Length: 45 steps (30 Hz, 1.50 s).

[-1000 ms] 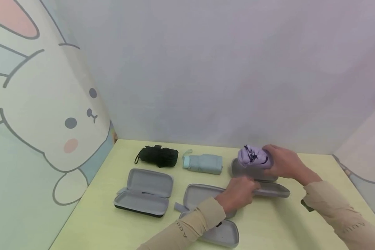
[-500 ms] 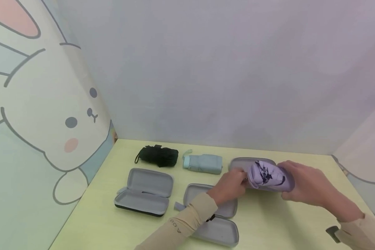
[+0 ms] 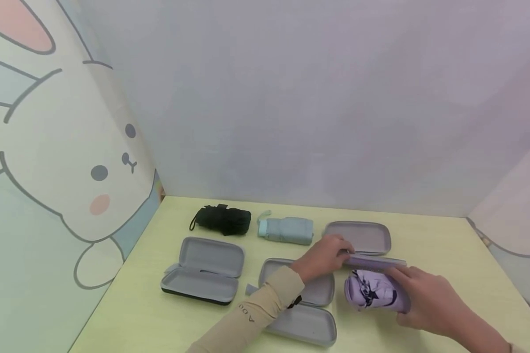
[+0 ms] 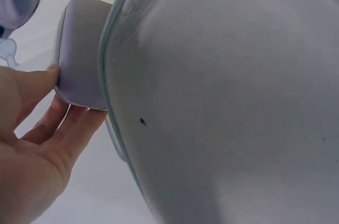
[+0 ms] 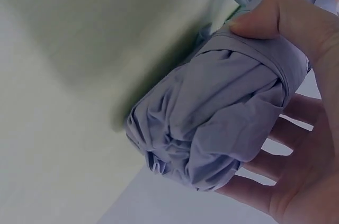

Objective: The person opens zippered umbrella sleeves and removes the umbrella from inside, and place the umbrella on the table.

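My right hand (image 3: 437,304) grips a folded umbrella (image 3: 375,290), light purple with a dark print, just in front of the right-hand case. In the right wrist view, thumb and fingers wrap round the bunched purple fabric (image 5: 212,113). My left hand (image 3: 322,257) pinches the left end of that case's near half (image 3: 373,261), which is tilted up so its purple outside faces me. Its grey-lined far half (image 3: 357,235) lies behind. Thumb and fingers are on opposite sides of the purple shell (image 4: 82,54) in the left wrist view.
An open grey-lined case (image 3: 298,326) lies under my left forearm, and another open case (image 3: 203,284) sits to the left. Behind them are a black folded umbrella (image 3: 223,219) and a pale blue folded umbrella (image 3: 287,230). A wall (image 3: 309,108) rises behind the table.
My right hand has brought the purple umbrella from above the right-hand case toward me and lower. My left hand has shifted slightly left and back, and the case's near half has tipped up.
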Each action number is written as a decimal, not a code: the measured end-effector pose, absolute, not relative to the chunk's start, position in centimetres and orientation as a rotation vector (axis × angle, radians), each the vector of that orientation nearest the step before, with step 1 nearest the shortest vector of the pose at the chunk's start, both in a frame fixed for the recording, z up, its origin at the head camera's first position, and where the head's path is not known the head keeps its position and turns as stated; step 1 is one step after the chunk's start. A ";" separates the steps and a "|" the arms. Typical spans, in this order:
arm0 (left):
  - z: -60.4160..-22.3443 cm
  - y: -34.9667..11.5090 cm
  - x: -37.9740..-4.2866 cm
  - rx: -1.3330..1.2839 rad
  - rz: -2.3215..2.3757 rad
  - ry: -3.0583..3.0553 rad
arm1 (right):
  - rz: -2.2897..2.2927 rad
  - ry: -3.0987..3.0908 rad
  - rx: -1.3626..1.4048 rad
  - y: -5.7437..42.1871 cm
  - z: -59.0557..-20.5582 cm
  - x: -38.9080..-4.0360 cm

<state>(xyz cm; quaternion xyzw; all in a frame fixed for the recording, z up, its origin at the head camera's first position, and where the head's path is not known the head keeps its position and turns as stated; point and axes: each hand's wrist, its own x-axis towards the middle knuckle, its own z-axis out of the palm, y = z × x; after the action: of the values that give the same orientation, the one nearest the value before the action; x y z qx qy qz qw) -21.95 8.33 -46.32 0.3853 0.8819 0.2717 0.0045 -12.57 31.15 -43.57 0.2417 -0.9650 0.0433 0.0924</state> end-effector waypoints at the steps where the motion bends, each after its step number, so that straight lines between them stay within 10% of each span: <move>1: -46.3 8.3 -22.0 1.203 0.853 2.758 | 0.127 -2.861 0.725 31.0 -44.1 -12.4; 45: -45.5 7.0 -21.4 1.211 0.833 2.812 | 0.547 -2.840 0.721 34.5 -51.4 -12.2</move>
<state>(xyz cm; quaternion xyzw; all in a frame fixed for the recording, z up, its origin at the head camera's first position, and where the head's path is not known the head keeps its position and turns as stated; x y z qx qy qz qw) -21.37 6.99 -45.51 0.3815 0.8862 0.2623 -0.0156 -12.22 34.46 -51.42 0.2412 -0.9497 0.1829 0.0801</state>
